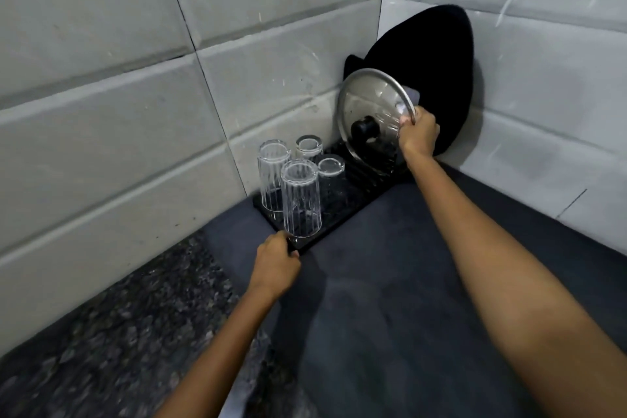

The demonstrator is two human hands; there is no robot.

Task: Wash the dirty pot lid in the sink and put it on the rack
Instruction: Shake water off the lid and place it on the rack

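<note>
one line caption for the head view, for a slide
Right hand stands glass pot lid on black rack beside four upturned glasses; left hand grips rack's edge.

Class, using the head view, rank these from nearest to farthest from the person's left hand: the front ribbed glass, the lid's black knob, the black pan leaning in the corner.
Measured from the left hand, at the rack's near corner:
1. Front ribbed glass, just above the hand.
2. Black knob on the pot lid, at the rack's far end.
3. Black pan, behind the lid, in the tiled corner.
</note>
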